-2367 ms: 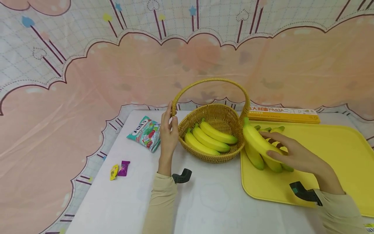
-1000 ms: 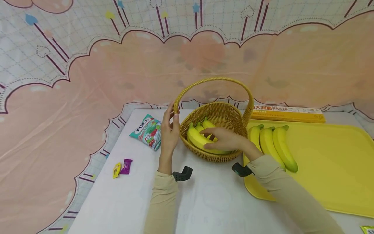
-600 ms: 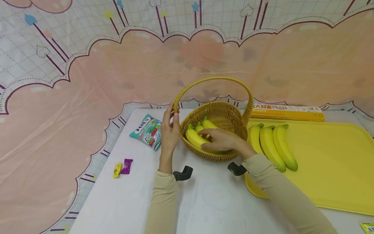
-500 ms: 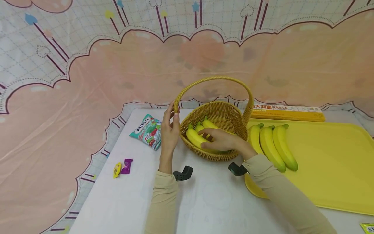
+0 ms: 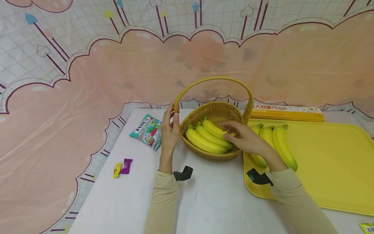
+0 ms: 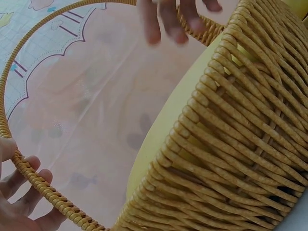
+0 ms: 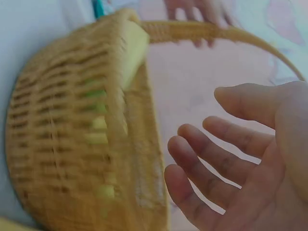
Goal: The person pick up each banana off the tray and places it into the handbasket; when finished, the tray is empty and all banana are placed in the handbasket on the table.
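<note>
From my head view, the nearest things are my two sleeves coming up over the white table (image 5: 204,201). My left hand (image 5: 170,130) stands on edge at the left foot of the basket handle (image 5: 213,79), and my right hand (image 5: 245,139) hangs over the right rim of the wicker basket (image 5: 214,156). That basket holds three bananas (image 5: 204,141) lying side by side, stalks pointing away from me.

The head view leaves the left grip unclear. My left wrist view settles it: the fingers (image 6: 29,192) curl round the woven handle (image 6: 43,187) low on its arc, thumb on the other side, so the hand grips the handle. That same view shows the basket wall (image 6: 240,159) close up and, blurred at the top, the fingertips of the other hand (image 6: 168,19).

My right wrist view shows what the head view cannot: the palm is bare, the fingers (image 7: 211,163) spread and relaxed, holding nothing, with the basket (image 7: 72,144) just beside them, apart from it.

Right of the basket sits the yellow tray (image 5: 330,162) with another bunch of bananas (image 5: 280,146) partly behind my right hand. Left of my left hand lies a sweets bag (image 5: 147,131), and nearer the table edge two small wrapped sweets (image 5: 121,168). Farthest back, behind the tray, lies a long pasta box (image 5: 287,112).
</note>
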Demonstrator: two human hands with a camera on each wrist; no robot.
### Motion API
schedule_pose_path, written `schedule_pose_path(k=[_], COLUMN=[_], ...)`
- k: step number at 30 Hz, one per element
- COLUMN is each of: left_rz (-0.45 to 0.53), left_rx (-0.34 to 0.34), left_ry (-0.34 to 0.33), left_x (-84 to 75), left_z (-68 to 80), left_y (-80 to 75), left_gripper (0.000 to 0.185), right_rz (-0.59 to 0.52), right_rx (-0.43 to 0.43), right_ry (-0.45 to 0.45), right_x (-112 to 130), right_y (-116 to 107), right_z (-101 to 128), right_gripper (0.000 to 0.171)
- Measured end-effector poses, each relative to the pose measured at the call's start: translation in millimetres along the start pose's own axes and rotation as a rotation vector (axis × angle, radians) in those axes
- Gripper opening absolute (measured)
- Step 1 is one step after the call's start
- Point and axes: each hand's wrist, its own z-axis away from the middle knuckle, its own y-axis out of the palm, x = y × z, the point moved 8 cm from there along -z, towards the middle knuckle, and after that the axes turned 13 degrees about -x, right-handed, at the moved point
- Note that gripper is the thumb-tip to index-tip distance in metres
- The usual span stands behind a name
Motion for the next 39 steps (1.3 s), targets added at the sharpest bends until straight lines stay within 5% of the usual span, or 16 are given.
schedule_pose_path(k=[8, 15, 20, 32, 39], left_rz=[0.021, 0.016, 0.015, 0.057, 0.035], left_rx=[0.011, -0.007, 0.005, -0.006, -0.001], left_ry=[-0.017, -0.009, 0.001, 0.003, -0.035], left_x=[-33.9, -2.0, 1.8, 1.7, 3.2], left_z=[4.3, 4.7, 5.8, 0.7, -0.3], left_y=[-2.0, 4.6, 6.3, 1.2, 1.3], left_gripper=[0.044, 0.045, 0.044, 0.044, 0.045], right_rz=[0.019, 0.131, 0.189, 0.17, 0.161], right_rx=[-0.195, -0.32, -0.381, -0.282, -0.216], right_ry=[0.066, 0.115, 0.113, 0.209, 0.38], right_x=[-27.5, -68.4, -93.0, -126.4, -145.4], right_y=[-49.6, -79.3, -91.9, -85.0, -81.1], right_z=[36.7, 74.5, 95.6, 95.1, 95.1], right_gripper=[0.042, 0.042, 0.039, 0.045, 0.07])
